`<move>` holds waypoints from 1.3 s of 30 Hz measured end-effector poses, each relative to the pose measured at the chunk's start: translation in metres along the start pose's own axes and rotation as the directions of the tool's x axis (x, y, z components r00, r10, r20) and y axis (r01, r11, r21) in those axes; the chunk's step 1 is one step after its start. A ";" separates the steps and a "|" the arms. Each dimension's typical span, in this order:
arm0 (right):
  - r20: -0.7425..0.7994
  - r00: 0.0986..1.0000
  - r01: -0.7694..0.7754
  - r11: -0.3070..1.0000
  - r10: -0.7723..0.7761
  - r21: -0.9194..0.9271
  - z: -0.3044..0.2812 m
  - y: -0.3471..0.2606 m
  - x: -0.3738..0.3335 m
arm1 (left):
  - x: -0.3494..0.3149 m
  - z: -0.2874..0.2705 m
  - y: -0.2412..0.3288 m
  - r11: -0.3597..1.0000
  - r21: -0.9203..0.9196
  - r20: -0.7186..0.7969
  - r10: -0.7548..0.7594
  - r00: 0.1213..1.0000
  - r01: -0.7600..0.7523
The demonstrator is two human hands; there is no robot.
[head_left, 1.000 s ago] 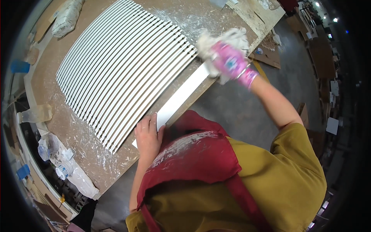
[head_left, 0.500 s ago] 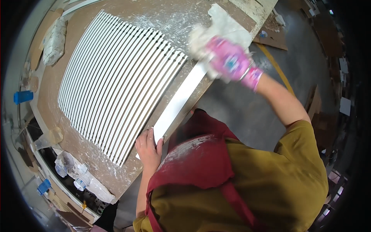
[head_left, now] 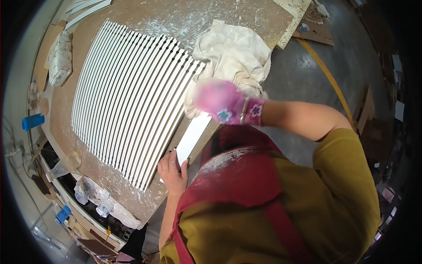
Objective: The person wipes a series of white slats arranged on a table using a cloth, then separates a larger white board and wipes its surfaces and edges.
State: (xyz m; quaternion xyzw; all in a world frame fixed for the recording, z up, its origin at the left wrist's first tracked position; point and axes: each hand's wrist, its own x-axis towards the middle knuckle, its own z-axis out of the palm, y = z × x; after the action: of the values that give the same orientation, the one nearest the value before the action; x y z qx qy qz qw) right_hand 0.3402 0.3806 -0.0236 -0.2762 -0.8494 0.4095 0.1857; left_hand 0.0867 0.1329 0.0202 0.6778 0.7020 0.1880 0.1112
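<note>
A flat white slat (head_left: 193, 135) lies along the near right edge of the brown worktable (head_left: 59, 119). My bare left hand (head_left: 172, 176) grips its near end, with the thumb on one side and the fingers on the other. In a pink flowered glove, my right hand (head_left: 225, 102) is closed on a crumpled cream cloth (head_left: 233, 53) and presses it onto the slat farther up. The cloth hides the slat's far end; the glove's fingers are blurred. Left of it, many narrow white slats (head_left: 132, 101) lie side by side with dark gaps between them.
More white slats (head_left: 90, 12) lie at the far left. A wrapped bundle (head_left: 60, 59) and a blue plastic piece (head_left: 33, 122) sit at the left edge. A clear cup (head_left: 66, 165) and a small bottle (head_left: 104, 207) stand near left. Yellow tape (head_left: 325, 70) marks the floor right.
My right hand has slid with the cloth along the slat toward me and to the left. More of the cloth now trails behind it. My left hand keeps hold of the slat's near end.
</note>
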 end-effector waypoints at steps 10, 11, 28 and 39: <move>0.033 0.951 0.263 0.752 -0.307 -0.605 0.012 -0.057 0.018 | -0.002 0.002 -0.002 1.000 0.008 -0.019 0.011 1.000 -0.011; 0.068 0.982 -0.153 0.956 0.175 -0.249 -0.009 -0.052 0.025 | -0.004 0.001 -0.003 1.000 0.003 -0.020 0.005 1.000 -0.005; -0.262 0.927 -0.308 0.944 0.269 -0.120 -0.131 -0.016 -0.006 | -0.027 -0.025 -0.011 0.966 0.251 -0.267 0.008 0.964 0.062; -0.066 0.998 -0.056 0.804 0.021 -0.591 -0.105 -0.009 0.034 | -0.023 -0.029 -0.018 0.945 0.263 -0.321 -0.104 0.941 0.194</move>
State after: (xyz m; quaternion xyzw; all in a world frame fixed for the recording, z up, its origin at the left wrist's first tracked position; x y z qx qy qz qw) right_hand 0.3682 0.4593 0.0490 -0.3490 -0.9234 0.1196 0.1058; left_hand 0.0598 0.1067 0.0368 0.5942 0.7805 0.1753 -0.0842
